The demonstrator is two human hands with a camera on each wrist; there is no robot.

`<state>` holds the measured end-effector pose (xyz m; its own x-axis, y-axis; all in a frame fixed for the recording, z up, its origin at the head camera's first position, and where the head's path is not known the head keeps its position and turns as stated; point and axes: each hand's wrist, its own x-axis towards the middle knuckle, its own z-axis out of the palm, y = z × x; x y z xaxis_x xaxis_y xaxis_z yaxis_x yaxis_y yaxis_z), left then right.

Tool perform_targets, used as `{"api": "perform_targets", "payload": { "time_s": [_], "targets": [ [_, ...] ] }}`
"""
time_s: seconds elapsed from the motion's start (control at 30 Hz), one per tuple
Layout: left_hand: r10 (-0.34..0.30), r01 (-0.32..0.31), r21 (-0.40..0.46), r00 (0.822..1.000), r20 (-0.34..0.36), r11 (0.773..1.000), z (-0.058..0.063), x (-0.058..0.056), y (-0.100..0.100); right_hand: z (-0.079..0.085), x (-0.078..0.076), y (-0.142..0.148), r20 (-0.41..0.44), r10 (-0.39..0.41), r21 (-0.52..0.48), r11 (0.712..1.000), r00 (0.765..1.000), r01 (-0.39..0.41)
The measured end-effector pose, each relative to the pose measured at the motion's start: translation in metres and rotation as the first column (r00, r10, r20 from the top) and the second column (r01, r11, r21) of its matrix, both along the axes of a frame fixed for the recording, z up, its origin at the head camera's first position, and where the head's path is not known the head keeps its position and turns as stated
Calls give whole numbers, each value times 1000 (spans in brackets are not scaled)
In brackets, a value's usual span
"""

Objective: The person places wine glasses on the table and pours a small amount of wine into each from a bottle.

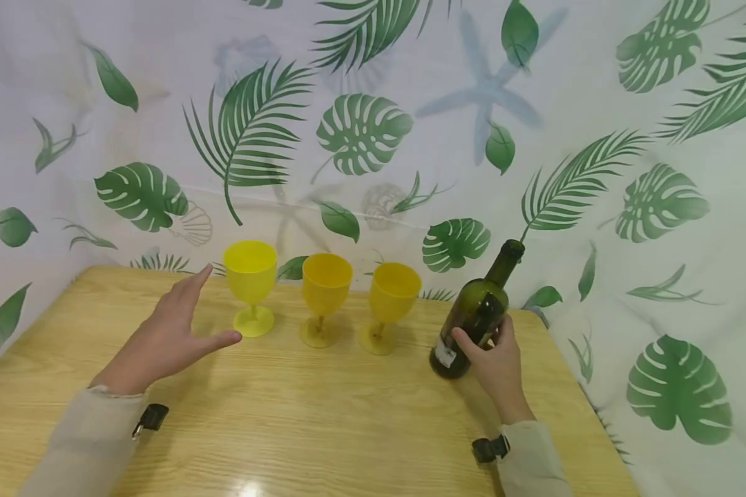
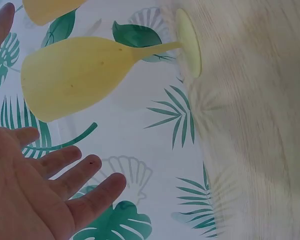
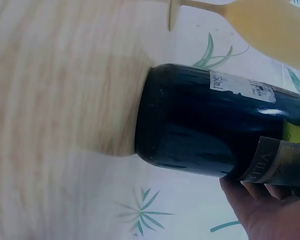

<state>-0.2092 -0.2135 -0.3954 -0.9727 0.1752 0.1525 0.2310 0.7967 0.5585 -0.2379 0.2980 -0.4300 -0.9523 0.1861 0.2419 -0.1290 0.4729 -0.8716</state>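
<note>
The scene is backed by a pale cloth (image 1: 373,200) printed with green leaves, and a wood-grained worktop (image 1: 323,428) is spread below it toward six o'clock. Pale sleeves (image 1: 83,438) are worn on both forearms, which are angled in from eight and five o'clock.

A dark green bottle (image 1: 472,304) is placed at four o'clock from the middle of the head view, tilted with its neck pointed to one o'clock; whether its base is fully supported cannot be told. Its body is gripped from five o'clock by the right hand (image 1: 497,366), the thumb laid along one side and the fingers curled round the other. The glass is shown nearly black low down and translucent green near the shoulder.

The left hand (image 1: 166,335) is held with its fingers spread and nearly straight, the thumb parted widely from them. A bright yellow goblet (image 1: 250,276) is stood just beside it, at two o'clock; whether its foot is touched by the thumb tip cannot be told. From there a deeper yellow middle goblet (image 1: 326,286) and a matching right-hand goblet (image 1: 394,293) are lined up toward three o'clock, upright.

A small black device (image 1: 154,417) is fastened at each wrist. A white label (image 3: 242,86) is stuck to the bottle.
</note>
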Motion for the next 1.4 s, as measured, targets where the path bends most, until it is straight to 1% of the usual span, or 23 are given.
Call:
{"api": "perform_targets", "payload": {
  "time_s": [0.13, 0.23, 0.33, 0.43, 0.5, 0.6, 0.7, 0.8, 0.93, 1.0, 1.07, 1.13, 1.2, 1.3, 1.4],
  "targets": [
    [-7, 7, -8, 1000, 0, 1000, -2, 0, 2, 0, 1, 1, 4, 13, 6, 1000, 1000, -13],
    [-12, 11, -14, 1000, -16, 1000, -5, 0, 3, -1, 1, 1, 3, 24, 4, 1000, 1000, -24],
    [-16, 16, -13, 999, -47, 1000, -6, -1, 4, -1, 1, 1, -2, 22, 2, 1000, 1000, -22],
    [-7, 6, -2, 996, -88, 1000, -7, -3, 6, -1, 2, 1, -9, 20, -2, 1000, 1000, -20],
    [11, -9, 19, 993, -118, 1000, -8, -3, 9, -1, 1, 1, -8, 22, -2, 1000, 1000, -22],
    [40, -26, 100, 989, -145, 995, -12, -4, 17, -2, 0, 2, -8, 25, -2, 1000, 1000, -25],
    [74, -40, 204, 984, -161, 978, -16, -8, 27, -2, 0, 3, -5, 30, 0, 1000, 1000, -30],
    [117, -63, 286, 978, -174, 956, -22, -17, 33, -2, -1, 4, -2, 38, 1, 999, 999, -38],
    [192, -116, 359, 964, -183, 926, -24, -29, 36, -3, -2, 3, -5, 41, 2, 999, 999, -41],
    [215, -134, 411, 963, -160, 902, -22, -34, 39, -4, -3, 2, -10, 37, 2, 999, 999, -37],
    [220, -144, 459, 969, -117, 877, -21, -40, 42, -4, -4, 3, -13, 29, 3, 1000, 999, -29],
    [210, -152, 500, 976, -62, 853, -20, -46, 45, -5, -4, 4, -13, 18, 13, 1000, 1000, -18],
    [193, -155, 524, 981, -18, 837, -19, -51, 48, -5, -3, 5, -10, 13, 22, 1000, 1000, -13],
    [179, -156, 528, 984, 8, 835, -20, -57, 50, -4, -2, 4, -3, 22, 19, 1000, 1000, -22],
    [172, -151, 532, 985, 9, 833, -21, -62, 49, -2, -3, 2, 5, 38, 5, 999, 999, -38]
  ]
}}
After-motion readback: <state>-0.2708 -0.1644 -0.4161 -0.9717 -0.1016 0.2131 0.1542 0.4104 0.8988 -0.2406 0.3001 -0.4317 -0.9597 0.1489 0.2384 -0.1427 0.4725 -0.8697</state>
